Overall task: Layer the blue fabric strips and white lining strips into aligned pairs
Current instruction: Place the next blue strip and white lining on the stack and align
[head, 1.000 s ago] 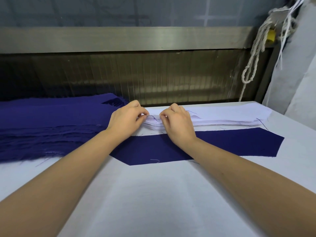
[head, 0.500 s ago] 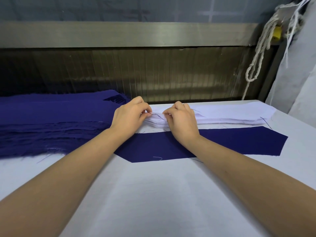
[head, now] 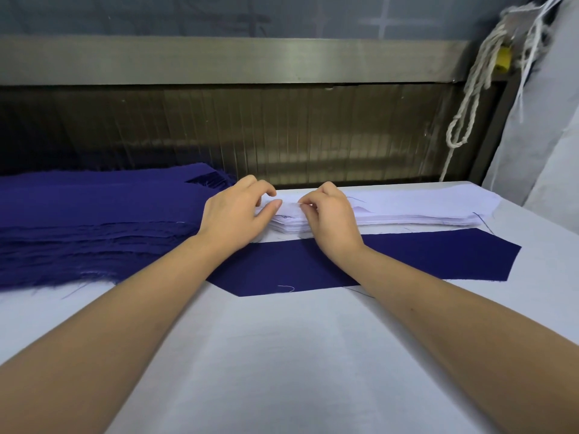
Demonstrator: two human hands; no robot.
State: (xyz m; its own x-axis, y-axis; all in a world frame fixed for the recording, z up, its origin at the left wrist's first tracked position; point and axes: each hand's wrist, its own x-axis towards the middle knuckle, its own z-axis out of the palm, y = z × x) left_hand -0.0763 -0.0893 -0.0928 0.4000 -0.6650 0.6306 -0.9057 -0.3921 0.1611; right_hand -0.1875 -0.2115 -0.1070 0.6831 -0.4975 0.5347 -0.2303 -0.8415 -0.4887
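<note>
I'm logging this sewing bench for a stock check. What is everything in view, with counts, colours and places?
blue fabric strip: one, dark blue, flat on the table, nearest the person
blue fabric stack: one pile, layer count unclear, dark blue, left side of the table
white lining strips: one stack, white, just behind the single blue strip
table: one, white surface
metal rail: one, grey, across the back
rope: one bundle, off-white, hanging upper right
left hand: one, at the lining stack's left end, thumb on top, grip unclear
right hand: one, beside it, pinching the top lining layer
</note>
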